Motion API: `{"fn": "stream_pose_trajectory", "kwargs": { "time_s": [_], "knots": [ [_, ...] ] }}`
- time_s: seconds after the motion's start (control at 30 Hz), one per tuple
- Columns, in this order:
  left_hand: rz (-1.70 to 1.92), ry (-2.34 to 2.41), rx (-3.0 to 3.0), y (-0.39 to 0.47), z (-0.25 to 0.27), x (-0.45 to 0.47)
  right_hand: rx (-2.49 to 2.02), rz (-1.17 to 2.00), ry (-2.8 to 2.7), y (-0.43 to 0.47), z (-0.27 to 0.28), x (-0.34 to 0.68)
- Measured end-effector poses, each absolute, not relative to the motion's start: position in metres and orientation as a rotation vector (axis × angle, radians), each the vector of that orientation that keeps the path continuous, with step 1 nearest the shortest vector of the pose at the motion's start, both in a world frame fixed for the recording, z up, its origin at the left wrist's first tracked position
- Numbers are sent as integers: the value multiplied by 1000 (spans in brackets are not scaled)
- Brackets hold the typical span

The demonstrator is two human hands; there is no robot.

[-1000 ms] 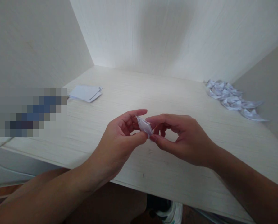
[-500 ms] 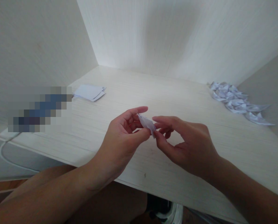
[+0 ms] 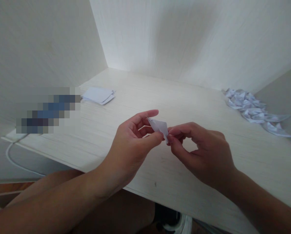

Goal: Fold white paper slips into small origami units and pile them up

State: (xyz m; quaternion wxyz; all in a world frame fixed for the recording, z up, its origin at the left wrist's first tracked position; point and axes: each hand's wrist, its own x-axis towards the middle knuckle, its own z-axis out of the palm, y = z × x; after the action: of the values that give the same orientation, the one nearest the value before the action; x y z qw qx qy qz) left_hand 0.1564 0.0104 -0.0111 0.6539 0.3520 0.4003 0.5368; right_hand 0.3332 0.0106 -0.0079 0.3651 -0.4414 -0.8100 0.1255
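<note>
A small folded piece of white paper [image 3: 159, 126] is held between my two hands above the desk. My left hand [image 3: 135, 139] grips it from the left, thumb on the near face and index finger stretched out beyond the paper's upper tip. On the other side, my right hand [image 3: 201, 146] pinches the paper's lower right edge between thumb and index finger. The paper's far side and the tips of several fingers are hidden.
Flat white sheets [image 3: 99, 95] lie stacked at the back left of the desk [image 3: 135, 87]. Several folded paper pieces [image 3: 254, 110] are heaped by the right wall. A pixelated bluish object [image 3: 49, 112] sits at the left edge, near a white cable [image 3: 11, 159].
The right fingers have closed into a pinch on the paper's edge, and a wider face of the paper now shows. The whole view has shifted slightly, moving the scene right.
</note>
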Motion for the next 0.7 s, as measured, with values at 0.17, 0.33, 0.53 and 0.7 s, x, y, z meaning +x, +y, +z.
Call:
{"fn": "stream_pose_trajectory", "kwargs": {
  "time_s": [0.17,0.33,0.53,0.7],
  "knots": [
    [1226,924,835,10,-12,155,-1185,526,-1962,10,-8,331],
    [1238,886,848,10,-13,154,-1139,1052,-1729,15,-8,332],
    [1216,852,800,10,-11,152,-921,1303,-1648,21,-10,336],
    [1225,830,736,11,-7,153,-851,1122,-1723,20,-17,336]
  ]
}}
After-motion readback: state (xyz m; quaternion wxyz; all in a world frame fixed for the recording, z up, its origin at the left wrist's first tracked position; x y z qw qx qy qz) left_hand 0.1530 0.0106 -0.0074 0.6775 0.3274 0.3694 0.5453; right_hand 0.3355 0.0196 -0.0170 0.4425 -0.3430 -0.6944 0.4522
